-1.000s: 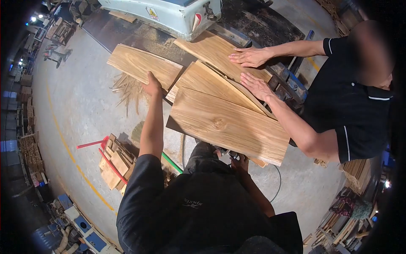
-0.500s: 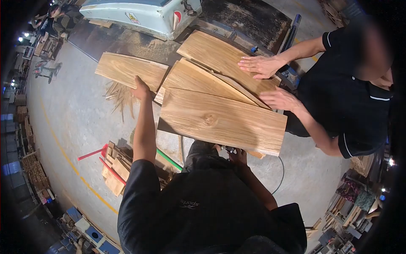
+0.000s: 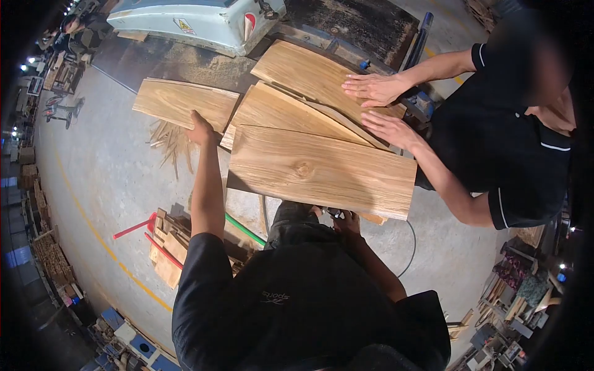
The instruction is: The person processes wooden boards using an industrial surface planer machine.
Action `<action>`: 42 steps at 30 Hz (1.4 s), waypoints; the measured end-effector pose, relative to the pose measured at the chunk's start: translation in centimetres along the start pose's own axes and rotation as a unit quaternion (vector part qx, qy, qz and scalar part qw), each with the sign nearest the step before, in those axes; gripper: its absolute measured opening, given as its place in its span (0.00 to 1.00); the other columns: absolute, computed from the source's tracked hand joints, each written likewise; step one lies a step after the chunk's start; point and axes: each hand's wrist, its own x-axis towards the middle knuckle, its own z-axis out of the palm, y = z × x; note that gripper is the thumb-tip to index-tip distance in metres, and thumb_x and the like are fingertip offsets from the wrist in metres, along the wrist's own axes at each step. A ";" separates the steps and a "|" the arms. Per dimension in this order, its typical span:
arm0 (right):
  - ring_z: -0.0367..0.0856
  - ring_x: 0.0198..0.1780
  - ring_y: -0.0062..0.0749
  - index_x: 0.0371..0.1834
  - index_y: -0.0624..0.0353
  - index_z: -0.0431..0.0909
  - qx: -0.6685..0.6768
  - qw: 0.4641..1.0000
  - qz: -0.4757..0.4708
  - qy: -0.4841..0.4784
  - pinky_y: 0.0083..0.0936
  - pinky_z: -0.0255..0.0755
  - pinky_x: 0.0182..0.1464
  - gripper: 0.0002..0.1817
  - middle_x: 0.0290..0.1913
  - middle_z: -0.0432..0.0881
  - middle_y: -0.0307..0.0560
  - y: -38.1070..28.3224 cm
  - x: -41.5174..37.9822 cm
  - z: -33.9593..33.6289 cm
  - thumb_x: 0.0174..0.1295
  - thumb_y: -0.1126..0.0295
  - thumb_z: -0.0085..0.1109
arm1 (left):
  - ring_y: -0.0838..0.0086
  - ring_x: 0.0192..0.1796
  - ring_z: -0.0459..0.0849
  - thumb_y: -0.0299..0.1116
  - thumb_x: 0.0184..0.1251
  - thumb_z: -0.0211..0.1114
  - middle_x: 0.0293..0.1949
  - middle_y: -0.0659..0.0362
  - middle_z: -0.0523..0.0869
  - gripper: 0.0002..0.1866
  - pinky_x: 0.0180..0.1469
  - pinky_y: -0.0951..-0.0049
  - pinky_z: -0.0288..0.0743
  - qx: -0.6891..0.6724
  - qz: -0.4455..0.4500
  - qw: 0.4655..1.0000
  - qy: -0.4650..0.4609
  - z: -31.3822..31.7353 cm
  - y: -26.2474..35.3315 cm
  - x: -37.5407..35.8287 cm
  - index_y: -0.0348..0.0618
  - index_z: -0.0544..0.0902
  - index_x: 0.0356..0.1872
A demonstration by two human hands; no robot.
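My left hand (image 3: 202, 128) grips the near edge of a short wooden board (image 3: 180, 102), thumb on top and the fingers hidden beneath. To its right, a wide plank with a knot (image 3: 322, 170) overlaps another board (image 3: 272, 114). My right hand (image 3: 348, 224) is low by my body, just below the wide plank's near edge. Its fingers are curled at a small dark and shiny thing that I cannot make out. A co-worker's two hands (image 3: 387, 91) lie flat on the far plank (image 3: 303, 68), fingers stretched out.
Behind the boards stands a machine with a pale blue-grey cover (image 3: 192, 25) and a sawdust-strewn dark table (image 3: 148, 59). Thin offcuts (image 3: 168, 139) hang or lie below the short board. Wood pieces (image 3: 170, 247) with red and green bars are at lower left. A cable (image 3: 413, 247) curves over the floor.
The co-worker's nearer hand has slid up and left, further onto the far plank. The boards sit slightly further left in view. My hands keep their places.
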 end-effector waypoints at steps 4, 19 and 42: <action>0.67 0.62 0.52 0.38 0.44 0.86 0.196 0.970 0.141 0.003 0.49 0.65 0.60 0.09 0.57 0.74 0.48 -1.2 0.6 -1.1 0.53 0.64 0.69 | 0.60 0.53 0.81 0.35 0.63 0.67 0.58 0.46 0.78 0.33 0.54 0.62 0.78 -0.036 -0.019 0.999 0.015 0.9 2.3 -1.9 0.32 0.65 0.66; 0.67 0.62 0.54 0.34 0.44 0.86 -0.002 0.999 -0.017 0.028 0.50 0.66 0.59 0.06 0.57 0.74 0.47 -0.5 0.7 -0.8 0.53 0.64 0.69 | 0.61 0.53 0.81 0.39 0.62 0.69 0.56 0.45 0.80 0.32 0.55 0.63 0.75 -0.001 0.023 0.999 0.024 0.2 -0.2 0.2 0.27 0.69 0.62; 0.67 0.64 0.60 0.44 0.43 0.85 0.023 0.999 -0.015 -0.017 0.54 0.66 0.60 0.15 0.60 0.73 0.49 0.2 0.5 -1.0 0.50 0.68 0.67 | 0.61 0.54 0.81 0.39 0.62 0.70 0.56 0.47 0.81 0.32 0.57 0.63 0.75 0.046 0.019 0.997 0.058 -0.1 -1.1 0.9 0.32 0.71 0.63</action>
